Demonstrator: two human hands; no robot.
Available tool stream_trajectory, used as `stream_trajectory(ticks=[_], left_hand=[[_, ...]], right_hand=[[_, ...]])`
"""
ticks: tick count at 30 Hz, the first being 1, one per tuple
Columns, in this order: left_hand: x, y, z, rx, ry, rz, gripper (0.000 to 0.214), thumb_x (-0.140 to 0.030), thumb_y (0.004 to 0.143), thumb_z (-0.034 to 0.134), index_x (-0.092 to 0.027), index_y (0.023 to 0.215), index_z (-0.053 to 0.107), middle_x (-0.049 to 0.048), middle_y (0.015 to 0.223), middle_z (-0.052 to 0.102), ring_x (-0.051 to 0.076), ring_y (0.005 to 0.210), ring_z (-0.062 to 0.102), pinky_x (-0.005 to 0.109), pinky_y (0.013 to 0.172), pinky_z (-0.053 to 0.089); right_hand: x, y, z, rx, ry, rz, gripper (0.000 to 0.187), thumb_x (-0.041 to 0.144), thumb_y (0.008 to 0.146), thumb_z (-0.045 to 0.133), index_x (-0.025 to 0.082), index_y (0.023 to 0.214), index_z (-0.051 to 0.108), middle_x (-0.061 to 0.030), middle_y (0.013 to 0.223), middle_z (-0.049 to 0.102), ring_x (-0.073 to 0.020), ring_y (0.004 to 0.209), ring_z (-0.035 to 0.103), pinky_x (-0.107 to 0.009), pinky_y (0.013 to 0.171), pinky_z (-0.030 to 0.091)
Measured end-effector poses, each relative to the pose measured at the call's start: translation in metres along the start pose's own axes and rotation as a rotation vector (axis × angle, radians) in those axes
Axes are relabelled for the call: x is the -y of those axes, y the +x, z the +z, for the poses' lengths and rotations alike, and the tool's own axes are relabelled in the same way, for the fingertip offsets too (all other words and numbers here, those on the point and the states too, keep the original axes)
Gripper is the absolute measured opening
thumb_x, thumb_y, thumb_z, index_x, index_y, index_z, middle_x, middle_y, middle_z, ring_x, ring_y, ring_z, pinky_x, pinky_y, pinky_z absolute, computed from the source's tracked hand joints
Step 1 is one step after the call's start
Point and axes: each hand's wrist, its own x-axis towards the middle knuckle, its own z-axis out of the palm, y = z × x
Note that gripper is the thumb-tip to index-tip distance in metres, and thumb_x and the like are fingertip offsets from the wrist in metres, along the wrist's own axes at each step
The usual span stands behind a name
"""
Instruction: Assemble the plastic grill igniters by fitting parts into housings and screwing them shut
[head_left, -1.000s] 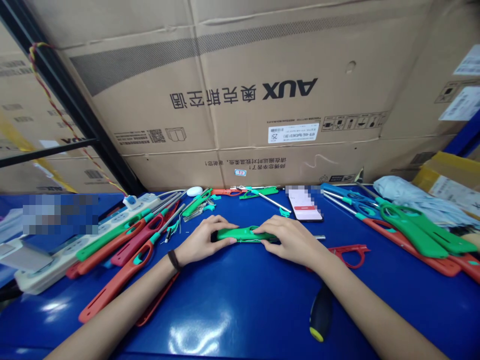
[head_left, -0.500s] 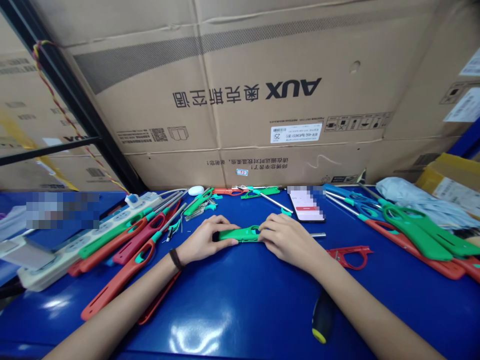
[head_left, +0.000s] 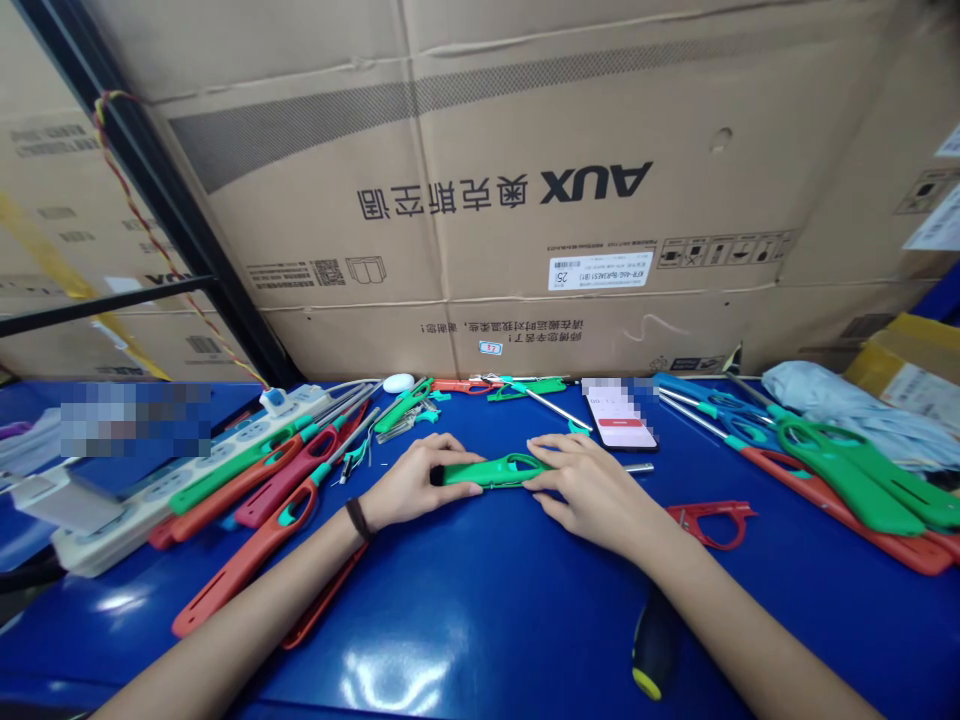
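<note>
I have the green lighter handle (head_left: 491, 470) lying flat on the blue table (head_left: 465, 610), between my two hands, with the phone (head_left: 621, 425) beyond it to the right. My left hand (head_left: 416, 483) wraps its black-tipped end, fingers (head_left: 457, 478) curled together over the top. My right hand (head_left: 592, 490) covers the other end, its fingers (head_left: 541, 470) loosely spread and pressing down. A steel rod (head_left: 639, 468) shows past them; I can't tell if it's joined to the handle. Red and green handles (head_left: 247, 560) lie to the left, more handles (head_left: 847, 490) to the right, a red plastic piece (head_left: 709, 522) near my right hand, and a screwdriver (head_left: 652, 645) under my right forearm
</note>
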Motion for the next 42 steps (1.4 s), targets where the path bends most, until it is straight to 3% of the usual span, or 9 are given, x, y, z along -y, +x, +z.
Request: stream_trajectory(ticks=[9, 12, 15, 27, 42], left_hand=[[-0.001, 0.001, 0.001, -0.011, -0.019, -0.015, 0.036, -0.042, 0.080, 0.066, -0.026, 0.112, 0.066, 0.0049, 0.098, 0.060, 0.020, 0.091, 0.057, 0.036, 0.086, 0.045], [-0.002, 0.001, 0.001, -0.025, -0.047, -0.024, 0.036, -0.042, 0.080, 0.067, -0.024, 0.112, 0.066, 0.0051, 0.099, 0.060, 0.020, 0.093, 0.057, 0.037, 0.088, 0.045], [-0.002, 0.001, 0.001, -0.038, -0.061, -0.028, 0.034, -0.042, 0.082, 0.064, -0.024, 0.111, 0.066, 0.0052, 0.101, 0.060, 0.020, 0.094, 0.057, 0.036, 0.090, 0.045], [-0.004, 0.000, 0.001, -0.049, -0.012, 0.013, 0.032, -0.042, 0.081, 0.065, -0.025, 0.109, 0.066, 0.0043, 0.101, 0.061, 0.020, 0.094, 0.058, 0.035, 0.088, 0.046], [0.000, 0.002, 0.003, -0.018, -0.071, -0.031, 0.036, -0.042, 0.082, 0.065, -0.025, 0.113, 0.065, 0.0049, 0.103, 0.060, 0.020, 0.096, 0.059, 0.036, 0.091, 0.046]], right_hand=[[-0.018, -0.003, -0.007, -0.075, 0.120, 0.126, 0.011, 0.016, 0.079, 0.064, 0.021, 0.084, 0.072, -0.0060, 0.110, 0.070, -0.0241, 0.106, 0.060, -0.042, 0.093, 0.044], [-0.019, -0.003, -0.005, -0.101, 0.145, 0.173, 0.019, 0.022, 0.082, 0.063, 0.019, 0.100, 0.068, -0.0066, 0.104, 0.071, -0.0238, 0.099, 0.062, -0.041, 0.088, 0.046], [-0.019, -0.003, -0.002, -0.063, 0.190, 0.165, 0.028, 0.023, 0.084, 0.062, 0.021, 0.112, 0.063, -0.0051, 0.104, 0.070, -0.0233, 0.098, 0.063, -0.041, 0.087, 0.046], [-0.024, -0.006, -0.005, -0.007, 0.255, 0.102, 0.017, 0.023, 0.085, 0.061, 0.024, 0.099, 0.069, -0.0034, 0.097, 0.071, -0.0222, 0.097, 0.060, -0.038, 0.088, 0.043], [-0.025, -0.003, 0.000, -0.022, 0.261, 0.111, 0.017, 0.019, 0.083, 0.063, 0.024, 0.096, 0.072, -0.0033, 0.092, 0.072, -0.0206, 0.090, 0.062, -0.036, 0.083, 0.046]])
